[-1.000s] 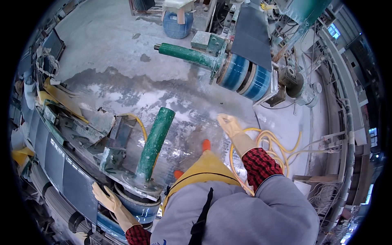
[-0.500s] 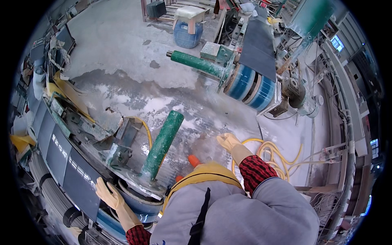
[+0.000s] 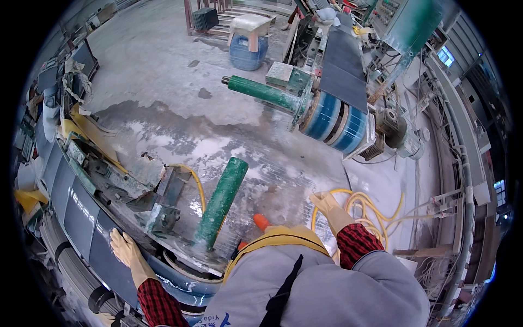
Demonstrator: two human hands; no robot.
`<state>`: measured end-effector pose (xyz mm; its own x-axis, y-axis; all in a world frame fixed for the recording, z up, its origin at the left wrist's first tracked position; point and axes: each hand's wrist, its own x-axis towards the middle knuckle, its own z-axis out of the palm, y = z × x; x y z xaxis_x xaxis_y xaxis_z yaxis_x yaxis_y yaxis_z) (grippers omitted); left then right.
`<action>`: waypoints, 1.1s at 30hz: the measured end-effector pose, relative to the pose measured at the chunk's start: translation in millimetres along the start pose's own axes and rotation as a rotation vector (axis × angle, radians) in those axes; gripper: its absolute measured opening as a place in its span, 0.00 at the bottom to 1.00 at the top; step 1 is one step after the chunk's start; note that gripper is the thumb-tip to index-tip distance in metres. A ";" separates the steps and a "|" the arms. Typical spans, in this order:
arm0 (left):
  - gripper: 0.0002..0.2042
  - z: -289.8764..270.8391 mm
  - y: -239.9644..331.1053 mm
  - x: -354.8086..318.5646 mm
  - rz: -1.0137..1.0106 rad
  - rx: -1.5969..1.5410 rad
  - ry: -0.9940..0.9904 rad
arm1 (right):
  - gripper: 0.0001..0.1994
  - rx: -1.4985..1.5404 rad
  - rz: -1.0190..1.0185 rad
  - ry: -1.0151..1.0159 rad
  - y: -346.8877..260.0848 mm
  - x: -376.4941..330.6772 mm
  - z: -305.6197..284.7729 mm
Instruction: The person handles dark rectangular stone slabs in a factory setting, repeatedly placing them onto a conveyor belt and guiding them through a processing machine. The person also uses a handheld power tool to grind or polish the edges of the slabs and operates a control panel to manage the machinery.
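My left hand (image 3: 126, 250), in a cream rubber glove, rests with fingers stretched out on a dark grey slab (image 3: 106, 264). That slab is one of a row lying along the conveyor at my left, and nothing is gripped. Beside this hand, a blue roller (image 3: 188, 284) curves round the conveyor's near end. My right hand (image 3: 329, 209), gloved alike, hangs in the air above the floor at my right. Its fingers are loosely bent and hold nothing. A coiled yellow hose (image 3: 364, 204) lies just beyond it.
A green cylinder (image 3: 220, 204) juts from the left conveyor's end. Ahead right stands another conveyor with blue rollers (image 3: 322, 117), dark slabs (image 3: 343, 71), a green shaft (image 3: 264, 92) and a motor (image 3: 392, 122). A blue drum (image 3: 248, 53) stands farther back. The floor (image 3: 180, 131) is wet.
My left hand has slid forward and left along the slabs, away from the roller. My right hand has swung slightly right and back. The view has shifted a little.
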<state>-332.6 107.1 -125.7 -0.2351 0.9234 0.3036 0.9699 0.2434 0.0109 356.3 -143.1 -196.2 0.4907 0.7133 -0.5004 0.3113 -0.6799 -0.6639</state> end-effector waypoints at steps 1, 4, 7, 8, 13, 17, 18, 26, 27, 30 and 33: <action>0.22 -0.9 -0.7 3.8 -0.004 0.012 0.014 | 0.24 -0.041 0.048 -0.015 -7.3 -7.1 -0.3; 0.23 5.2 -4.4 23.1 0.023 0.074 0.046 | 0.24 -0.188 0.128 -0.053 -6.9 -21.9 -5.9; 0.24 6.1 -0.5 45.4 -0.049 0.083 -0.014 | 0.23 -0.246 0.102 -0.057 8.1 -22.1 -10.2; 0.25 7.0 -1.3 51.2 -0.068 0.085 -0.016 | 0.22 -0.177 0.117 -0.016 5.3 -26.3 -11.4; 0.27 12.5 -5.1 74.8 -0.148 0.101 -0.033 | 0.22 -0.151 0.071 0.088 -28.7 -49.3 -22.2; 0.26 1.3 8.1 75.8 -0.179 0.097 -0.096 | 0.23 -0.181 0.156 0.039 -34.3 -68.4 -28.4; 0.25 6.7 2.8 71.9 -0.155 0.089 -0.031 | 0.23 -0.211 0.167 0.008 -28.0 -68.1 -29.3; 0.22 26.2 -3.3 32.8 -0.067 0.057 -0.016 | 0.24 -0.111 0.258 -0.083 -36.3 -45.3 -26.8; 0.22 22.5 3.9 24.0 -0.053 0.043 -0.040 | 0.25 -0.136 0.225 -0.090 -18.8 -33.9 -21.1; 0.22 38.7 12.1 -4.8 0.049 -0.016 0.112 | 0.24 -0.084 0.051 -0.148 80.1 45.9 8.8; 0.19 3.6 13.0 -50.4 0.044 -0.078 0.180 | 0.24 -0.299 0.029 -0.219 -25.2 35.9 28.9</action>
<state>-308.4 64.7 -144.3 -0.1843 0.8626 0.4711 0.9826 0.1739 0.0659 342.5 -95.4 -213.5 0.3271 0.6902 -0.6455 0.5398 -0.6971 -0.4718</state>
